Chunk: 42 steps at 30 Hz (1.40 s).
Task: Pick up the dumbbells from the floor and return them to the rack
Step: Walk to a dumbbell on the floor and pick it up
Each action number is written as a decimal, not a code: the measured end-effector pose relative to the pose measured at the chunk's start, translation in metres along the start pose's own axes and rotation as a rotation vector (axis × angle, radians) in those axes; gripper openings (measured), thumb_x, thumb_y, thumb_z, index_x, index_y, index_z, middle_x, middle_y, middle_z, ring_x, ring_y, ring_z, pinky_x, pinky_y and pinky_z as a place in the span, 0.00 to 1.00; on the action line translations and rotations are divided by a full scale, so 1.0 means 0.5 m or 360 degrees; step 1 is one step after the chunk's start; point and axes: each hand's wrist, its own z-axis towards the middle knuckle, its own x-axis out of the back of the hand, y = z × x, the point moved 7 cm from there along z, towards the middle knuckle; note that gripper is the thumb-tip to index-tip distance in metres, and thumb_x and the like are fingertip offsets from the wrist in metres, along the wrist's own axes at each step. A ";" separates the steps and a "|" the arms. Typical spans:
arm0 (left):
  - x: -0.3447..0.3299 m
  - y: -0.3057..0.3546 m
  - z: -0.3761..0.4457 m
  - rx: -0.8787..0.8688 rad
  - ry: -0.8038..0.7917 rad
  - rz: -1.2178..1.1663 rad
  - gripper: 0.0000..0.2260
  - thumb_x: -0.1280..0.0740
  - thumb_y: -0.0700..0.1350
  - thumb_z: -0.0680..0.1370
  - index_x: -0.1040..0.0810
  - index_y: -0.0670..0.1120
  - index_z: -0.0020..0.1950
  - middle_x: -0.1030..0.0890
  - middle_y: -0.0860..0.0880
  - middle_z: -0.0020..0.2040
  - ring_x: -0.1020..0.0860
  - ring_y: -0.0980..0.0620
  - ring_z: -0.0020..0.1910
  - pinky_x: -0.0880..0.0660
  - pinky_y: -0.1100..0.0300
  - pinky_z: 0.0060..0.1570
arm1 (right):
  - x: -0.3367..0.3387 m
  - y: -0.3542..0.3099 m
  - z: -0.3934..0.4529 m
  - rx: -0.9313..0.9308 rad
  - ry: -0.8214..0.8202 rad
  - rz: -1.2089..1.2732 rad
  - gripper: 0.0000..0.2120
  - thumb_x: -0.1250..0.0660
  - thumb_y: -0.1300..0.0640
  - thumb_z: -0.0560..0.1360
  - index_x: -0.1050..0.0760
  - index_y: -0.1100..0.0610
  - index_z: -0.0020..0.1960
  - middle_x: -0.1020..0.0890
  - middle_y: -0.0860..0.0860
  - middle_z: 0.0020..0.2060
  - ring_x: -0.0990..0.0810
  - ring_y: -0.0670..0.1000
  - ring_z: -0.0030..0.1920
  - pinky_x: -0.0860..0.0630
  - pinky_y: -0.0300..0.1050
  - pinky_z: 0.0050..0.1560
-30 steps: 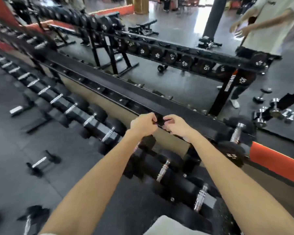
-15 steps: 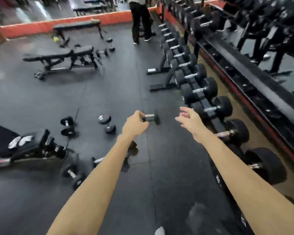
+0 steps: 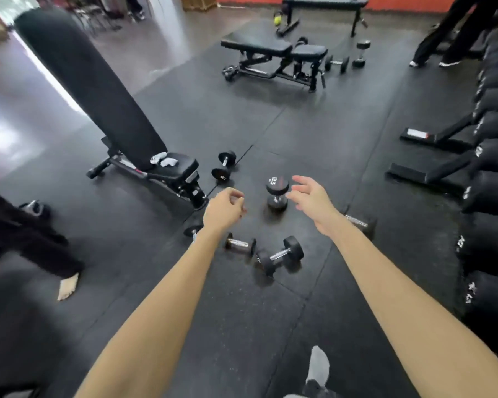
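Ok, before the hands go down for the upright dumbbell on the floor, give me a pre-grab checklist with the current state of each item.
1. Left hand empty: ok, loosely curled, holding nothing.
2. Right hand empty: ok, fingers spread.
3. Upright dumbbell reachable: ok, stands on end between the hands.
4. Handle unobstructed: ok.
5. Other loose dumbbells clear of it: ok, lying dumbbell sits nearer, apart.
6. Free rack slot: cannot tell.

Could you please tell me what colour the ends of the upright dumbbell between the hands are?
Black, with white numbers on top of the upright dumbbell, seen in the head view.
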 end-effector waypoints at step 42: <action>-0.357 -0.725 0.906 0.0241 -0.0652 0.0501 0.16 0.34 0.47 0.76 0.22 0.49 0.64 0.18 0.50 0.60 0.22 0.48 0.60 0.25 0.51 0.63 | -0.513 0.689 0.940 -0.0783 0.0101 -0.0201 0.20 0.31 0.57 0.79 0.25 0.54 0.70 0.20 0.51 0.65 0.20 0.53 0.64 0.24 0.53 0.69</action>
